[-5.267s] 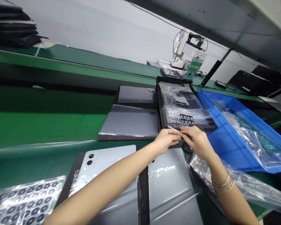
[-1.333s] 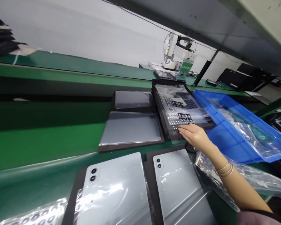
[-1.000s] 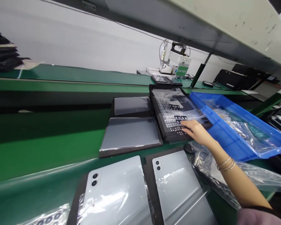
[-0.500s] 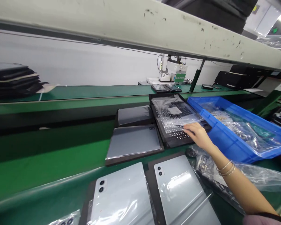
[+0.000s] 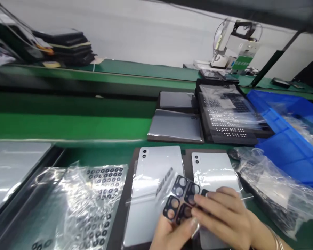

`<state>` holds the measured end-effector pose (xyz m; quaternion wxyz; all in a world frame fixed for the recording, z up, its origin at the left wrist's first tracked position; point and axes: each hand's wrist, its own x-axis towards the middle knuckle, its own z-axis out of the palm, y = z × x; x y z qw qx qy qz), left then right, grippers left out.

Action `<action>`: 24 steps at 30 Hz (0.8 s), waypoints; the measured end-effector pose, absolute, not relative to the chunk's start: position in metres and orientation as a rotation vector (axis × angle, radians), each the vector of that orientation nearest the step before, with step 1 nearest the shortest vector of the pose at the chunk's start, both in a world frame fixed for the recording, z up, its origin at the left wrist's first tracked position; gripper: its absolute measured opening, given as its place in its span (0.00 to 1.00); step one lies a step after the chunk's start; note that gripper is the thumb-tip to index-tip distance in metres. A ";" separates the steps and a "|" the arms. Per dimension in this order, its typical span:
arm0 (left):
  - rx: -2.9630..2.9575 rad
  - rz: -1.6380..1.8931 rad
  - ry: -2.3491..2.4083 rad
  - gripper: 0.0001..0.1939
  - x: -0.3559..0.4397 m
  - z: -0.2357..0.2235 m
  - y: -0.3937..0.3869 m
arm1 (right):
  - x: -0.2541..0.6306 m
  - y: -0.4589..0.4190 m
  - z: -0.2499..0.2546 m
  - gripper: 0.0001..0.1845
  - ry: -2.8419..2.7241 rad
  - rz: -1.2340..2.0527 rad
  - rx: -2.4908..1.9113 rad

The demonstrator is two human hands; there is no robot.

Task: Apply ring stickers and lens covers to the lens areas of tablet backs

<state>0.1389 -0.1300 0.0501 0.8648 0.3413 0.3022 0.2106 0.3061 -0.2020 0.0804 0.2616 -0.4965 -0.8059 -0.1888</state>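
My left hand (image 5: 169,234) grips a clear sheet of black camera-lens frames (image 5: 182,198) from below, thumb on top. Bent over the sheet's right end, my right hand (image 5: 228,217) has its fingers closed on it; its fingertips partly cover the frames. Both hands are over two pale tablets in clear film: the left tablet (image 5: 156,166) and the right tablet (image 5: 211,166), each with two round lenses at its upper left corner. The tablets rest on dark pads.
Clear bags and a sheet of black rings (image 5: 106,187) lie to the left. Another tablet (image 5: 13,173) is at far left. Behind are two grey tablets (image 5: 176,125), a perforated sheet stack (image 5: 226,114) and a blue bin (image 5: 281,139). A plastic bag (image 5: 271,187) lies at right.
The view has swung left and down. My right hand has come back from the perforated sheet stack to above the tablets. My left hand has appeared, holding the sheet of lens frames.
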 end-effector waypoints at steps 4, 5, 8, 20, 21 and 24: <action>0.656 0.620 0.755 0.16 0.140 0.053 -0.131 | 0.295 -0.208 0.075 0.10 -1.833 -0.367 -1.471; 0.659 0.657 0.777 0.16 0.142 0.055 -0.131 | 0.290 -0.208 0.075 0.09 -1.758 -0.345 -1.482; 0.636 0.701 0.782 0.17 0.146 0.061 -0.134 | 0.274 -0.206 0.072 0.09 -1.658 -0.288 -1.537; 0.720 0.552 0.786 0.17 0.127 0.071 -0.120 | 0.282 -0.216 0.077 0.15 -1.587 0.378 -1.561; 0.759 0.527 0.795 0.17 0.125 0.072 -0.116 | 0.281 -0.216 0.078 0.14 -1.523 0.442 -1.556; 0.838 0.509 0.853 0.12 0.121 0.072 -0.107 | 0.278 -0.215 0.078 0.14 -1.491 0.542 -1.493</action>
